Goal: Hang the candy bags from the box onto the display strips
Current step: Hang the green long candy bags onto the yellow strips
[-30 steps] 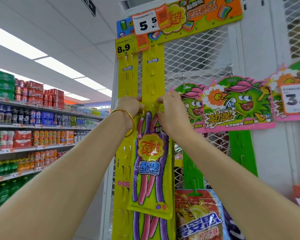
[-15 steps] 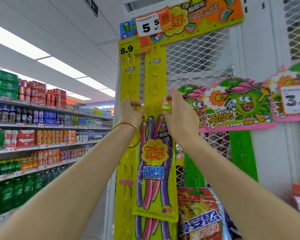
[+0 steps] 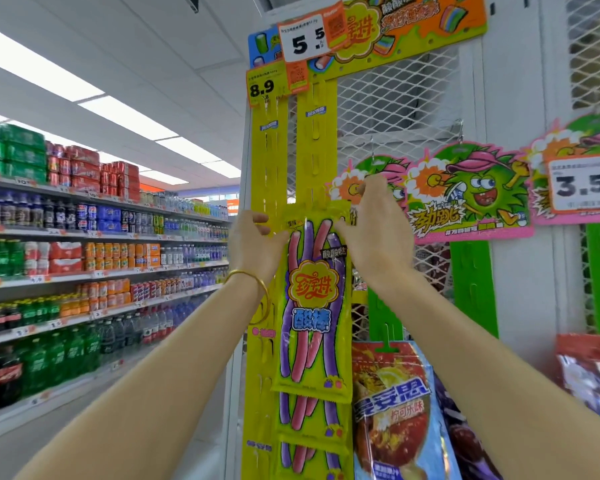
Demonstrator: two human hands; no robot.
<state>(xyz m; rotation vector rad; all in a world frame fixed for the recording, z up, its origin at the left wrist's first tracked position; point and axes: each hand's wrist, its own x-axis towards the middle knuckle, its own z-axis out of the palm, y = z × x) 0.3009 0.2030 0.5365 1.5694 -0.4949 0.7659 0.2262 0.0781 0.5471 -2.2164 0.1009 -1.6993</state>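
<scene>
A long yellow candy bag (image 3: 311, 306) with pink and purple sticks printed on it hangs against the right yellow display strip (image 3: 316, 147). My left hand (image 3: 257, 247) pinches the bag's top left corner. My right hand (image 3: 378, 233) pinches the top right corner, level with a hook on the strip. Below it more of the same candy bags (image 3: 309, 431) hang on that strip, overlapping one another. A second yellow display strip (image 3: 269, 161) runs alongside on the left, bare at this height. The box is out of view.
White mesh panel (image 3: 395, 109) backs the strips. Green display strips (image 3: 471, 292) with cartoon headers (image 3: 471, 192) hang to the right, and a red-blue snack bag (image 3: 392, 410) sits below. Drink shelves (image 3: 84, 258) line the aisle on the left. Price tags (image 3: 302, 43) sit at the top.
Both hands have spread a little apart along the bag's top edge, and the bag's top now lies flatter against the strip. The view has shifted slightly.
</scene>
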